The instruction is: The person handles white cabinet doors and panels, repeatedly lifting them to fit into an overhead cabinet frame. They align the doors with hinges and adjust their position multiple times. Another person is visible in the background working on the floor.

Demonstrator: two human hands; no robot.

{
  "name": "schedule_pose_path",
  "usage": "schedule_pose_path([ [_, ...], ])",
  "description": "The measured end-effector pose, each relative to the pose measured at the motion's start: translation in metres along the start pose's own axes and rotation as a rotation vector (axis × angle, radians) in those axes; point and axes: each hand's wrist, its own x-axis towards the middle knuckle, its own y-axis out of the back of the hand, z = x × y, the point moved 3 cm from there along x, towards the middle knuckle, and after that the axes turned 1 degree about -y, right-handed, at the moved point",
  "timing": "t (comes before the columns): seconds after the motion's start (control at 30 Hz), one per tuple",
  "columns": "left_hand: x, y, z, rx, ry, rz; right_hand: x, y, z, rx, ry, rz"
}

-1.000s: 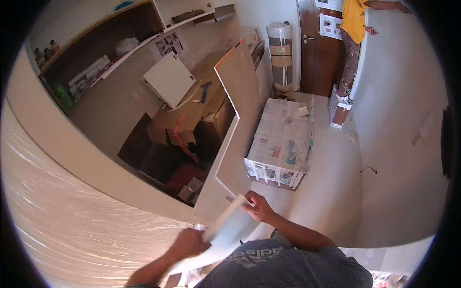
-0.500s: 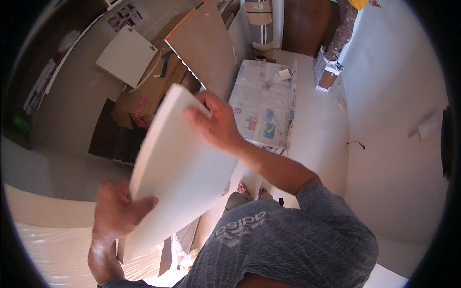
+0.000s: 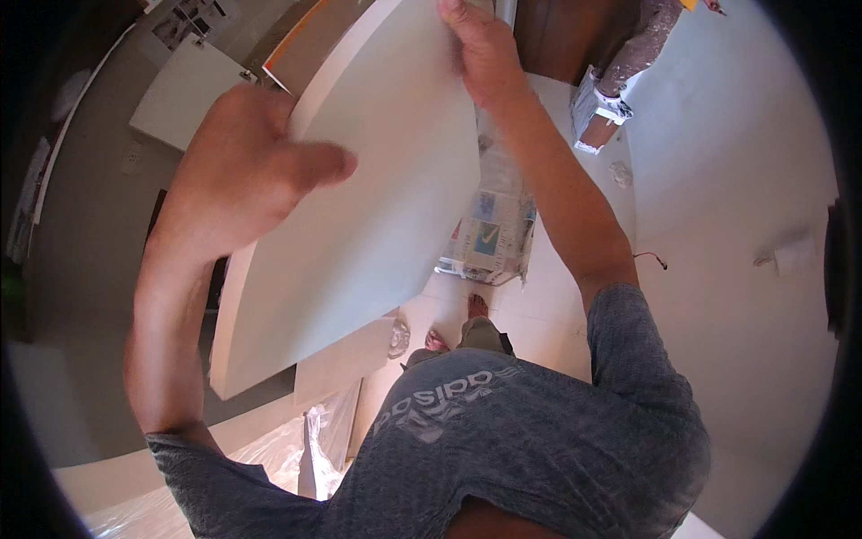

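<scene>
A large white board [image 3: 368, 189] with a pale, thick edge fills the middle of the head view, held up in front of my body and tilted. My left hand [image 3: 256, 166] grips its left edge, the thumb lying across the white face and the fingers hidden behind. At the far upper corner my right hand [image 3: 483, 49] clasps the board's right side, thumb on top. Both arms are raised and reach outward. The board covers part of what lies behind it.
Behind the board, a low piece covered in newspaper and plastic [image 3: 489, 229] stands on the floor. A white panel [image 3: 193, 90] lies at the upper left. Another person's paint-spotted leg [image 3: 642, 45] stands on a wrapped box [image 3: 600, 112]. Clear plastic sheeting [image 3: 260, 458] hangs at the lower left.
The board has moved up and farther away, with both hands still on it. My arms are stretched out more, and the view has shifted somewhat.
</scene>
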Motion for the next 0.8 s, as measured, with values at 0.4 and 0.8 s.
schedule_pose_path([
  [0.4, 0.167, -0.088, -0.012, 0.133, 0.054, -0.024, 0.088, 0.116, 0.109, 0.349, -0.2, 0.036],
  [0.8, 0.234, -0.149, -0.004, 0.148, 0.127, -0.049, 0.12, 0.198, 0.197, 0.384, -0.233, -0.085],
])
